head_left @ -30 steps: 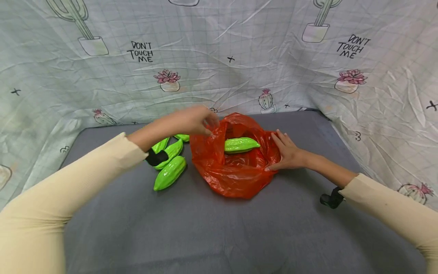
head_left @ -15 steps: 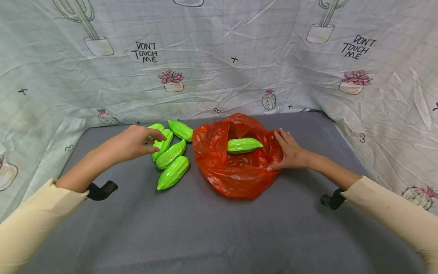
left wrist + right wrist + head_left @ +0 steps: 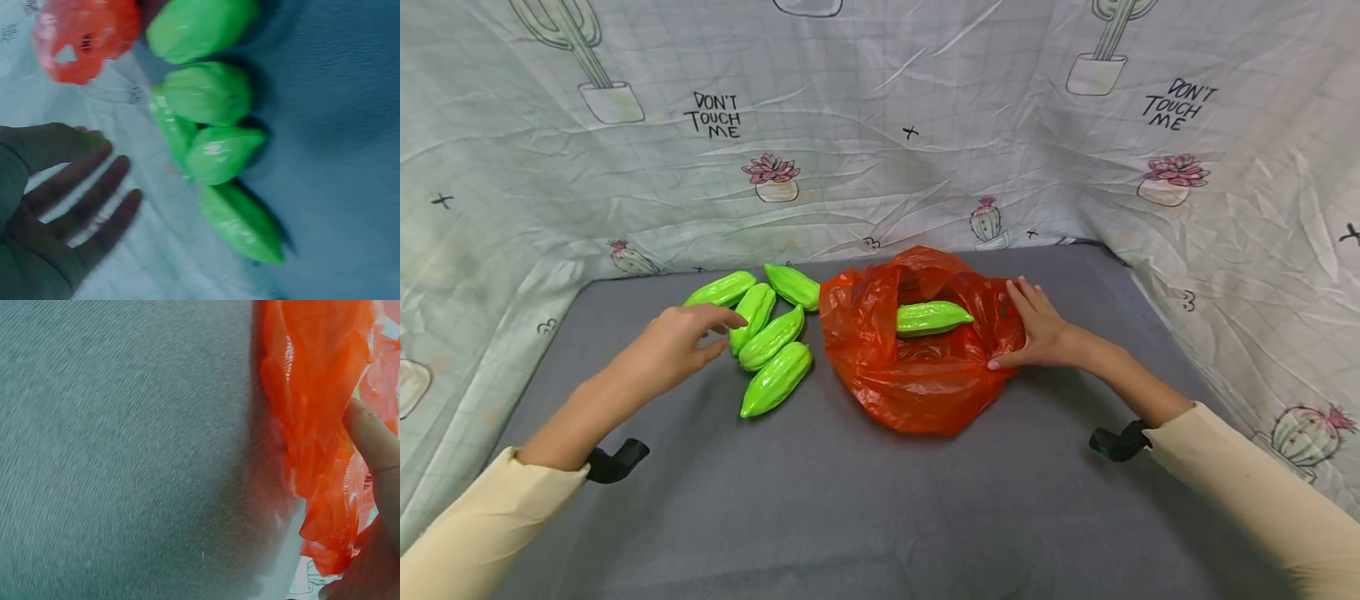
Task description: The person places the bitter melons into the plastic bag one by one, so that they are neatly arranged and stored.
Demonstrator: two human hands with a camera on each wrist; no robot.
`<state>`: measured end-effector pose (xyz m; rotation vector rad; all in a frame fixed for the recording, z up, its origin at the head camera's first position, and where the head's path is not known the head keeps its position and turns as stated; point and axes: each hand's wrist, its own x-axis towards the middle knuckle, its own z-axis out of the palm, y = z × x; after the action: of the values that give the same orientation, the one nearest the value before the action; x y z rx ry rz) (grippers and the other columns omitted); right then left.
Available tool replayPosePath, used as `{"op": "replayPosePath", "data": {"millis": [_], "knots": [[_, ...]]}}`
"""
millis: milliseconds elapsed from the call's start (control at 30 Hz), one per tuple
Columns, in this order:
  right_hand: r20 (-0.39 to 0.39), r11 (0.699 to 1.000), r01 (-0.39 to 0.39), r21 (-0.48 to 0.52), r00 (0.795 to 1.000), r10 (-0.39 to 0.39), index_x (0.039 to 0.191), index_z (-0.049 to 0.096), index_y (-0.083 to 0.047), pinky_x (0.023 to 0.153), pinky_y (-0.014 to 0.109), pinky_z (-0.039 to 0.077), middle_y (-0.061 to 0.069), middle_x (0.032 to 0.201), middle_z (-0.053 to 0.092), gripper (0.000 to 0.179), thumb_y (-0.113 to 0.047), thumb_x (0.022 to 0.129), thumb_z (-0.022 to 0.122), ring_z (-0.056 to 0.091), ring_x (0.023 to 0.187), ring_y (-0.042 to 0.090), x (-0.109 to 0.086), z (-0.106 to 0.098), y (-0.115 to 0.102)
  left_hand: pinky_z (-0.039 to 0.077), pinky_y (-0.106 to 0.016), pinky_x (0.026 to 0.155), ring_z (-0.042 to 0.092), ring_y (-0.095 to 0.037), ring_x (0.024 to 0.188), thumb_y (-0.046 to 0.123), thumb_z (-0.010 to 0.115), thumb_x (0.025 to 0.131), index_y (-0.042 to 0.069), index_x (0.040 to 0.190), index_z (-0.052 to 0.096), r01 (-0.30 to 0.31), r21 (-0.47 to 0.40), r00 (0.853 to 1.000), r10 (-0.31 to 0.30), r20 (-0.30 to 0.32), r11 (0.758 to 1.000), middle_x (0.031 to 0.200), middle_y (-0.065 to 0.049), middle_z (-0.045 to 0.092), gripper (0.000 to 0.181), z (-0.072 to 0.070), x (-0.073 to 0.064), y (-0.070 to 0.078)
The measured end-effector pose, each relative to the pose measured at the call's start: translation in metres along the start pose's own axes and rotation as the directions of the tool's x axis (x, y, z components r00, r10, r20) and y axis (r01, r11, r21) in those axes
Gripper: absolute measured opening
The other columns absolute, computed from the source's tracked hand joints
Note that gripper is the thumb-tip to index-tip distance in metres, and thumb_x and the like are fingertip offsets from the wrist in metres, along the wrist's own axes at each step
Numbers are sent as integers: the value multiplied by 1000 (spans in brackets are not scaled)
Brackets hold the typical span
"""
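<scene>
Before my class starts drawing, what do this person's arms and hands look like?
The left sleeve and right sleeve are long, plain and cream-coloured. A curved black device shows at each sleeve's end. The left hand and right hand are ungloved.

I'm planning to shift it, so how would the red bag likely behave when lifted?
The red bag would probably sag and fold, as its thin film is crumpled. The green pod inside might slide or roll, being glossy and rounded.
</scene>
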<state>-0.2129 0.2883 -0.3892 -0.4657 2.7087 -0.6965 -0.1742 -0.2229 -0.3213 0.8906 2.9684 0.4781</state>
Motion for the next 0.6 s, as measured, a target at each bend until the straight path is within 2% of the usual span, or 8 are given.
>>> {"op": "replayPosePath", "data": {"millis": [100, 200, 267, 400, 500, 600], "knots": [[3, 1000, 1, 18, 1000, -1, 161, -2, 3, 117, 71, 7, 29, 166, -9, 130, -47, 78, 86, -9, 150, 54, 0, 1, -1, 56, -51, 82, 67, -34, 107, -11, 73, 84, 2, 122, 70, -90, 20, 996, 90, -16, 996, 120, -15, 70, 40, 14, -4, -12], [11, 999, 9, 36, 1000, -9, 161, -1, 3, 117, 71, 8, 29, 166, -8, 129, -46, 78, 86, -8, 150, 54, 0, 2, -2, 56, -51, 86, 63, -35, 115, -12, 77, 81, 4, 125, 69, -206, 32, 979, 206, 7, 978, 126, -15, 65, 48, 28, -4, -24], [17, 999, 13, 42, 1000, -14, 161, 0, 3, 117, 71, 9, 29, 166, -7, 128, -45, 78, 86, -7, 150, 53, 0, 3, -2, 55, -53, 88, 59, -37, 118, -13, 81, 77, 4, 127, 68, -294, 32, 956, 293, 18, 955, 129, -16, 62, 55, 36, -3, -30], [25, 999, 10, 46, 1000, -11, 161, 2, 2, 117, 71, 10, 28, 166, -6, 128, -45, 78, 87, -6, 151, 52, 1, 4, -2, 49, -59, 97, 54, -39, 123, -16, 85, 69, 7, 132, 65, -444, 43, 896, 444, 13, 895, 136, -19, 57, 71, 50, 1, -39], [23, 999, 12, 46, 1000, -13, 161, 5, 2, 116, 71, 12, 29, 166, -5, 127, -44, 77, 88, -6, 151, 52, 1, 4, -1, 47, -61, 99, 51, -39, 126, -16, 87, 66, 11, 135, 63, -497, 37, 868, 497, 13, 867, 139, -19, 55, 77, 55, 2, -44], [24, 999, 21, 43, 999, -22, 161, 9, 3, 116, 70, 13, 30, 166, -4, 124, -44, 77, 88, -4, 151, 52, 2, 4, 0, 48, -59, 97, 50, -39, 127, -12, 87, 69, 14, 136, 64, -536, 23, 844, 536, 26, 844, 140, -19, 55, 76, 59, 3, -47]]}}
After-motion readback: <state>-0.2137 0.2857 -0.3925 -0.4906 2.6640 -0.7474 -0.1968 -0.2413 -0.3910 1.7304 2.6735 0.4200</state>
